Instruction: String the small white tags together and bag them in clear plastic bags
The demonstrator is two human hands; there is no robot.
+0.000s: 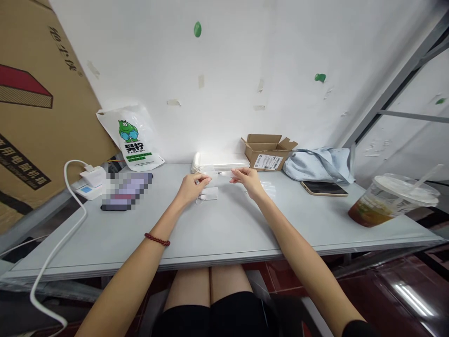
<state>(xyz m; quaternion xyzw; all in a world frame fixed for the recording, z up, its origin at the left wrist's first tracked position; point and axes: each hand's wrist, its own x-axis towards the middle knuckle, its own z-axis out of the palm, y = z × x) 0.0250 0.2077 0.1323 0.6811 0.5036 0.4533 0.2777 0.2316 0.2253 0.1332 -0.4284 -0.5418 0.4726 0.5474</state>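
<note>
While the right hand (249, 180) pinches a small white piece (225, 173) by one end, over the grey table (228, 229) | left hand (192, 188) grips a see-through film (212, 176) between thumb and fingers, just beside it | white tag (210, 194) lies on the table near the left hand | white stack (222, 160) behind both hands, open cardboard box (268, 152) farther right

On that table (228, 229) there, the carton (267, 159) stands between plastic bag (132, 138) and cloth pouch (317, 164), the cup (387, 201) far right.
</note>
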